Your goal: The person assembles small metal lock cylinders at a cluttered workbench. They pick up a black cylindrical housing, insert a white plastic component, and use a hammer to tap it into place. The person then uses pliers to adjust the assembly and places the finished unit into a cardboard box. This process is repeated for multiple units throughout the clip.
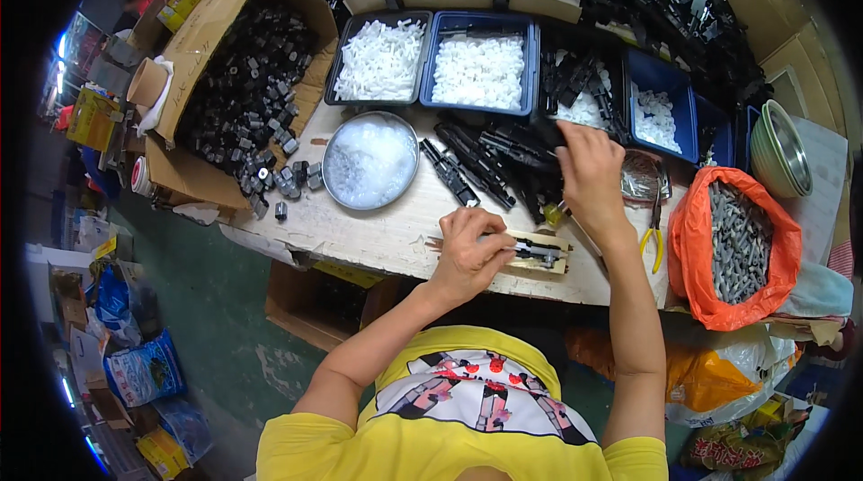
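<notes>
Apparently for steadiness, the left hand (472, 252) is pinched together on a dark part (542, 253) in the beige block (547, 239) on the surface (360, 238). The right hand (591, 173) reaches black assemblies (517, 146); its grip cannot be told.

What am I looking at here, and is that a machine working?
No machine: a person works with two bare hands. One wide fisheye camera, worn on the head, looks down, so straight edges bend toward the rim. The left hand is at a cream holder with a dark part in it, on the pale worktable. The right hand is at the black plastic parts further back; whether it grips one is hard to tell. Around them are a round pan, a blue tray of small white pieces, pliers, an orange-red bag and a cardboard box of dark blocks.
</notes>
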Tool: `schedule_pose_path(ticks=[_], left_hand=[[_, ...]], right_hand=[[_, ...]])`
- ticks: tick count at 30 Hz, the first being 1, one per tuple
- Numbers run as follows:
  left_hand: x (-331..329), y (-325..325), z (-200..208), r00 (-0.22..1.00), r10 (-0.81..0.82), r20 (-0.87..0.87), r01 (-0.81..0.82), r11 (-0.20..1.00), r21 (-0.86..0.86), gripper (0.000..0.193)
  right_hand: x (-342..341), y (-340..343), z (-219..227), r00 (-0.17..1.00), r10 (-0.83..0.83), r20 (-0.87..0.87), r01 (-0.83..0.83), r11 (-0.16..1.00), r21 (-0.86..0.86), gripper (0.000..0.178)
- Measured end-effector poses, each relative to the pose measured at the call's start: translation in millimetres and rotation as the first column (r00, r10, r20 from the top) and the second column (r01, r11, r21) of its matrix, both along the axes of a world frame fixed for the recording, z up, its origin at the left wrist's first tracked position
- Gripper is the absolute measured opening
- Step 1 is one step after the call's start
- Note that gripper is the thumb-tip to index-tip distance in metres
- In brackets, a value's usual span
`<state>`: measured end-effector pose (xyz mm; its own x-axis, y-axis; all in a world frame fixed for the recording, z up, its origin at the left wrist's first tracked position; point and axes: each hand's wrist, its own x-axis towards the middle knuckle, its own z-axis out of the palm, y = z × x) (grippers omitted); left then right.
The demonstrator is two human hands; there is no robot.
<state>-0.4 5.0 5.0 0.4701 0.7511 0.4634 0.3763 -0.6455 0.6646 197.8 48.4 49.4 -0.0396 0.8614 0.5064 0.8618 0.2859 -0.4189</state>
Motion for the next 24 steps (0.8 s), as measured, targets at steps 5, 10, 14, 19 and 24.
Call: schedule_pose_path(ticks=[5,10,14,19,24], left_hand=[[-21,-7,7,0.99,0.1,0.098,-0.085,0.986,-0.145,0.02],[-44,-9,8,0.978,0.157,0.136,-0.126,0.969,-0.212,0.018],[-51,-11,6,0.977,0.176,0.122,-0.146,0.964,-0.223,0.018],[-48,-11,1,0.968,0.198,0.155,-0.15,0.95,-0.273,0.019],[-47,-6,0,0.985,0.153,0.08,-0.134,0.97,-0.204,0.022]], right_hand=[[-2,-47,9,0.876,-0.054,-0.478,-0.147,0.916,-0.372,0.032],[-18,-74,17,0.92,0.209,-0.331,-0.33,0.869,-0.369,0.039],[-40,-78,8,0.968,0.214,-0.129,-0.245,0.918,-0.311,0.033],[-59,-79,-7,0.974,0.226,0.014,-0.214,0.94,-0.267,0.032],[-61,-77,-14,0.972,0.213,0.096,-0.171,0.929,-0.328,0.033]])
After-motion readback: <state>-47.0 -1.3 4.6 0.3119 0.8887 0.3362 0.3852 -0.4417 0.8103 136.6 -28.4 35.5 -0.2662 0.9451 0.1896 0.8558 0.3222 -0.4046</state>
